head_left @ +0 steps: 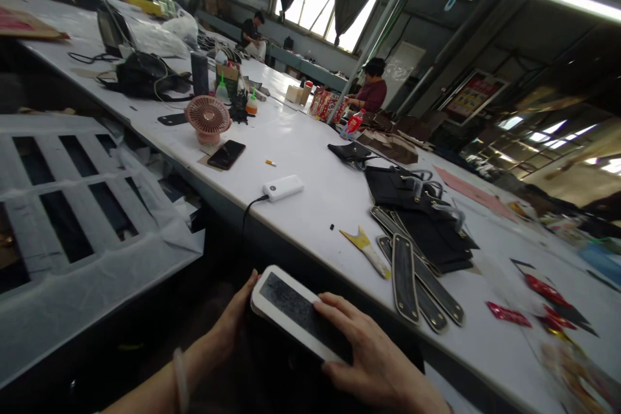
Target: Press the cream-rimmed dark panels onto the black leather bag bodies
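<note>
A long panel (291, 304) with rounded corners, a white border and a dark grey middle is held in front of me, over the table's near edge. A black body shows below it, but its shape is lost in shadow. My left hand (233, 320) grips the panel's left end, with the fingertips partly hidden behind it. Across its right end lies my right hand (363, 349), fingers on the dark middle and thumb at the near side. On the table beyond are black straps with gold studs (405, 278) and a yellow forked tool (366, 250).
Black bags (431, 226) lie at the right, near red packets (509, 314). Farther left are a white power bank (284, 187) with a cable, a phone (226, 154) and a pink fan (208, 118). A white slotted sheet (111, 272) is at left. Two people sit farther back.
</note>
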### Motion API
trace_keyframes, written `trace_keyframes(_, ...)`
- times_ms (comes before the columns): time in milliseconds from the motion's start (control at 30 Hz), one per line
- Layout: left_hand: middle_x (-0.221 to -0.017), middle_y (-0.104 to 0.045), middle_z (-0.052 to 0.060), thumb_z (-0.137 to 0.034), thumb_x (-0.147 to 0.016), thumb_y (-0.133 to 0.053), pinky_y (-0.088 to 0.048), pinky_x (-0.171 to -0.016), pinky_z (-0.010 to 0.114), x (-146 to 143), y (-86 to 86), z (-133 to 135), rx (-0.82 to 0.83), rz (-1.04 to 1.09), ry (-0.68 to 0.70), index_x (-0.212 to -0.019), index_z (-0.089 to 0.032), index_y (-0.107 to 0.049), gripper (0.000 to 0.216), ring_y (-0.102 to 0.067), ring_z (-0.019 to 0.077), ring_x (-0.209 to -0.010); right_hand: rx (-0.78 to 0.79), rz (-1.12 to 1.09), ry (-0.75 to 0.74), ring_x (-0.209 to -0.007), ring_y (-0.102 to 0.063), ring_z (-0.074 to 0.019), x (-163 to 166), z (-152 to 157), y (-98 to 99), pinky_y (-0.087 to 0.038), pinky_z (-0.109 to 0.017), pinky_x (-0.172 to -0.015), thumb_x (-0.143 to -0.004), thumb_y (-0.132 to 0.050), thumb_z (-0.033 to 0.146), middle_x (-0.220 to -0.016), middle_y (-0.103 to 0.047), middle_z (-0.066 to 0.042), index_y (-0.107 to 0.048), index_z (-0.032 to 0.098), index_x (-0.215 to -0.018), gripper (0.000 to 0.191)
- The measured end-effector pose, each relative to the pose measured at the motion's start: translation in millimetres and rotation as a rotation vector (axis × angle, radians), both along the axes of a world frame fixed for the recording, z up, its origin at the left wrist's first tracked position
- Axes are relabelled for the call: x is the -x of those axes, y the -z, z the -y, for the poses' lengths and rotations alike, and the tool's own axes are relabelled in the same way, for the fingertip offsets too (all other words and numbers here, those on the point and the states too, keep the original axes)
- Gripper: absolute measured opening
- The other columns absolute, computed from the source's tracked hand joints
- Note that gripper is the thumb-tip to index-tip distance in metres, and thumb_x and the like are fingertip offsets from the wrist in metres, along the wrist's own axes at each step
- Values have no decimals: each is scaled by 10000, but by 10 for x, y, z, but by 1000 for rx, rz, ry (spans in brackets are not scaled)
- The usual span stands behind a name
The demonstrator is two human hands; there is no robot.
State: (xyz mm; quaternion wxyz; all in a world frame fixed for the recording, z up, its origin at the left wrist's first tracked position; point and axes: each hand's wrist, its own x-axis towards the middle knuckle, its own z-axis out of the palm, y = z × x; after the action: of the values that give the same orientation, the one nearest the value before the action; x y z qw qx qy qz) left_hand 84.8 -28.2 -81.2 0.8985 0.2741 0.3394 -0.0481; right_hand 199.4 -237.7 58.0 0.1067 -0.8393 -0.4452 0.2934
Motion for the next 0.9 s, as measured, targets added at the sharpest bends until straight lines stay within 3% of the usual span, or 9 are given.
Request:
trace_keyframes(133,-851,-752,137,-715,-767,-568,-512,-862,397,-73,27,28,160,28,56,-992,-86,-698,682,-694,328,-871,16,-106,11,-1373,-356,-228,-38,1,10,-275,-340,-1152,-709,-673,279,-1526,-333,-49,-418,241,-1432,767)
trace_keyframes(267,-872,-756,137,-709,-760,-585,-509,-872,395,-85,-8,45,223,71,41,-988,-84,-707,677,-693,336,-901,28,-70,-21,-1430,-223,-239,-37,42,155,-201,-422,-1179,-793,-610,278,-1573,-219,-35,-289,273,-1488,765)
trace_keyframes(433,-862,-762,123,-648,-803,-586,-509,-864,367,-93,-55,62,189,69,-23,-970,-90,-720,597,-699,309,-886,23,-2,-51,-1448,-153,-247,-34,97,305,-165,-491,-1180,-918,-505,405,-1593,-120,-8,-192,325,-1507,672)
trace_keyframes(700,-717,-749,77,-495,-789,-651,-526,-796,349,-109,-15,103,93,-25,-119,-789,-132,-729,371,-702,274,-768,-41,3,-89,-1441,-189,-215,-120,25,269,-188,-459,-1184,-879,-565,344,-1576,-210,-15,-246,303,-1496,696)
trace_keyframes(833,-672,-739,51,-406,-784,-649,-524,-783,332,-100,4,113,51,-49,-152,-780,-147,-725,269,-691,244,-697,-85,41,-116,-1447,-159,-249,-42,113,417,-189,-524,-1168,-904,-522,354,-1591,-145,-37,-177,294,-1513,703)
trace_keyframes(900,-682,-740,72,-424,-788,-636,-526,-794,371,-103,4,116,72,-61,-129,-802,-139,-727,300,-696,275,-722,-108,62,-128,-1450,-138,-266,-13,163,492,-196,-551,-1157,-927,-486,375,-1597,-110,-48,-141,288,-1519,691)
